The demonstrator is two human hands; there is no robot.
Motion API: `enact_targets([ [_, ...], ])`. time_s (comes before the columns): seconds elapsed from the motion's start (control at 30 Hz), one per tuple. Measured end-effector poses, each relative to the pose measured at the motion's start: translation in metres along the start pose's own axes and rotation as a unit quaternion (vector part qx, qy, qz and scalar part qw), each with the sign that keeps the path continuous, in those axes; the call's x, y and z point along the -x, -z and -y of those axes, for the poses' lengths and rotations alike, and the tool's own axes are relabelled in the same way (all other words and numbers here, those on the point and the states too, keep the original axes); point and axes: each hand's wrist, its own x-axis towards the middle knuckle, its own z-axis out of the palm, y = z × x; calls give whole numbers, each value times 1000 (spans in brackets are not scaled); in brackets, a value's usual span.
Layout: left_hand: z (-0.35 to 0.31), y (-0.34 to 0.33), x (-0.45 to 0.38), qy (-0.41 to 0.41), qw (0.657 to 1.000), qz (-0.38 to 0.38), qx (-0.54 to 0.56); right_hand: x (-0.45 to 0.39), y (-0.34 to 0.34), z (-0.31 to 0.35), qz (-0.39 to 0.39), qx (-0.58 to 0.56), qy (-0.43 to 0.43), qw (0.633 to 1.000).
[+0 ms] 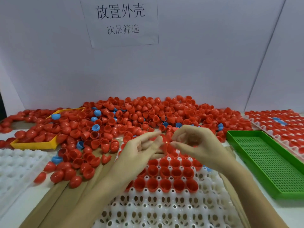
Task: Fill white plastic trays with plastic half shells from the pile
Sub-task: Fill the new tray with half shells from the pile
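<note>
— Several rows are done so far. On the white tray (164, 209) in front of me the far rows hold red shells sitting open side up, and the near part, much the larger share, is bare sockets.

— And your hands?

— Both are up over the far edge of that tray. My left hand (141, 148) has thumb and fingers closed round a red half shell (162, 144), and my right hand (195, 142) pinches what looks like the same shell or one pressed against it; motion blur keeps me from telling which.

— Plenty of stock left?

— Heaps. The pile (131, 119) spreads across the back of the table, mostly red with a few blue shells (97, 112) mixed in, and it spills over a yellow tray (32, 144). Another white tray (16, 167) waits on my left with nothing in its sockets. A filled tray (279, 127) sits far right, beyond a green perforated tray (266, 162) that holds nothing.

— Any writing?

— A paper sign (120, 22) on the wall reads 放置外壳, and below it, smaller, 次品筛选.
</note>
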Motion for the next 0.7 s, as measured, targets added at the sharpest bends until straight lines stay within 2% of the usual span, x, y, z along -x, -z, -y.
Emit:
enact_targets([
  [0.07, -2, 9, -2, -38, 996, -22, -75, 3, 21, -1, 22, -43, -44, 998],
  [0.13, 1, 22, -5, -85, 965, -111, -221, 9, 43, -4, 59, -69, -89, 992],
  [0.2, 6, 36, -7, -94, 896, -179, -396, 16, 60, -8, 133, -57, -130, 981],
  [0.27, 9, 48, -7, -31, 808, -199, -553, 21, 66, -10, 209, -30, -169, 963],
  [0.33, 12, 56, -7, 20, 723, -204, -659, 22, 66, -9, 255, -11, -192, 948],
  [0.37, 12, 58, -6, 35, 704, -204, -679, 22, 65, -9, 271, -10, -200, 941],
  [0.5, 15, 64, -5, 86, 672, -179, -713, 25, 69, -6, 306, -2, -213, 928],
  [0.6, 20, 64, -7, 90, 680, -160, -710, 26, 73, -4, 312, 6, -224, 923],
  [0.7, 25, 65, -8, 94, 704, -146, -689, 26, 73, -5, 321, 25, -241, 916],
])
